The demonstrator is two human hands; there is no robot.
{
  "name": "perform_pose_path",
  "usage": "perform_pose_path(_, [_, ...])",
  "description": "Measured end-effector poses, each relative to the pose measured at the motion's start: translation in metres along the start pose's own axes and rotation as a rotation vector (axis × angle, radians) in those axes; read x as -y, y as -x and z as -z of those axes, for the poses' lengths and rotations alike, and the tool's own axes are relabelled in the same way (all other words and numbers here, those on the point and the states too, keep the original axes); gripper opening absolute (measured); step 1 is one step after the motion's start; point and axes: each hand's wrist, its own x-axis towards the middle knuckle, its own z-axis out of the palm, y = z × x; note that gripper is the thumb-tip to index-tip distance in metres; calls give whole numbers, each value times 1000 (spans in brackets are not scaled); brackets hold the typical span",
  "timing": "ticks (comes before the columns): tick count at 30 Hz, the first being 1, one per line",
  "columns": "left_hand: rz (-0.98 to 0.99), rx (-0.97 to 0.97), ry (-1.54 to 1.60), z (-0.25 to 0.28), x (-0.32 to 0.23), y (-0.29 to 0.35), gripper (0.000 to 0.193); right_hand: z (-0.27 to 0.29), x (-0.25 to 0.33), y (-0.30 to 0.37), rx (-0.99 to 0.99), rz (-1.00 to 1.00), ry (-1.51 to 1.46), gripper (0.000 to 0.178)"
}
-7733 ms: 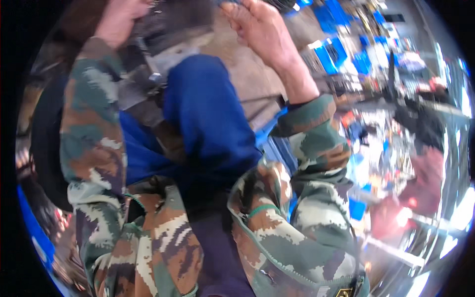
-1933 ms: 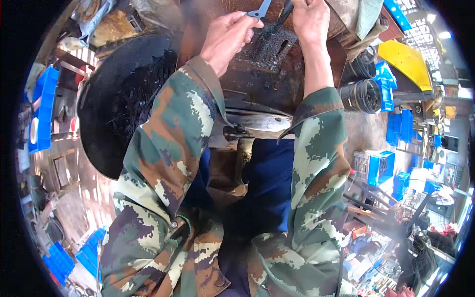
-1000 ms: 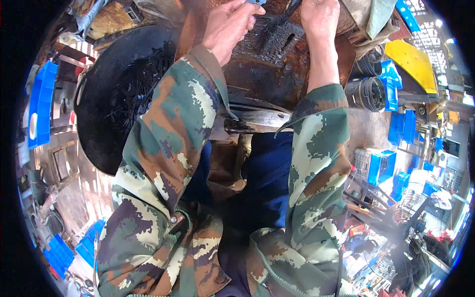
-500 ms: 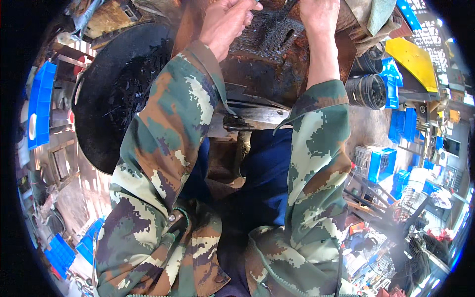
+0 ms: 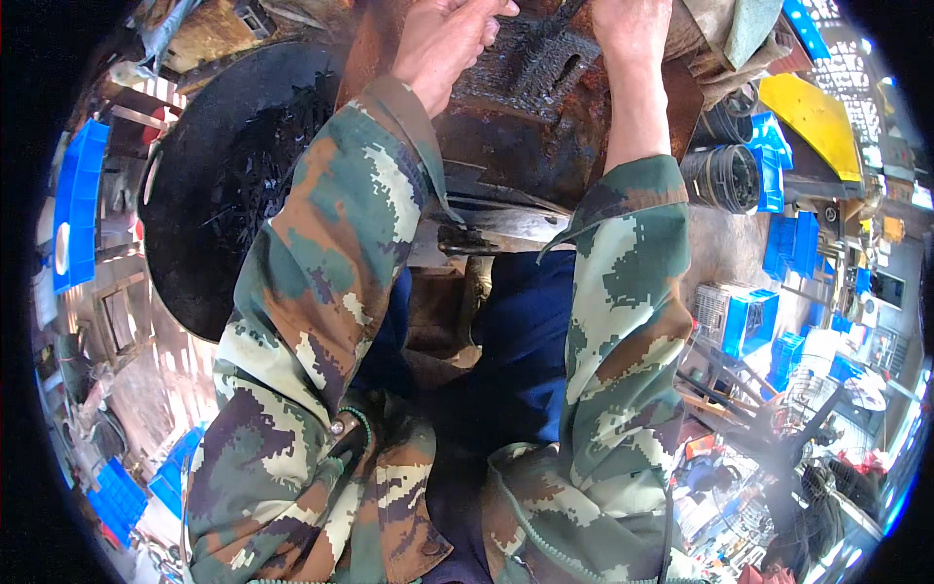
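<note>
Left hand [image 5: 446, 44]: 12 o'clock, fingers curled. Right hand [image 5: 632, 24]: 1 o'clock, fingers mostly cut off by the upper edge. Whether either hand pinches anything cannot be determined. Slotted block [image 5: 530, 73]: between 12 and 1 o'clock, on the desk [image 5: 516, 146]. Black basin [image 5: 209, 204]: 10 o'clock, beside the desk. Bucket [image 5: 720, 180]: 2 o'clock.
</note>
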Motion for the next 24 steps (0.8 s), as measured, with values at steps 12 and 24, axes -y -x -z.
perform_pose_path(12, [-1, 2, 19, -2, 2, -1, 21, 0, 0, -1, 6, -54, -39, 22])
perform_pose_path(24, [-17, 28, 23, -2, 1, -1, 21, 1, 1, 0, 10, -16, -92, 26])
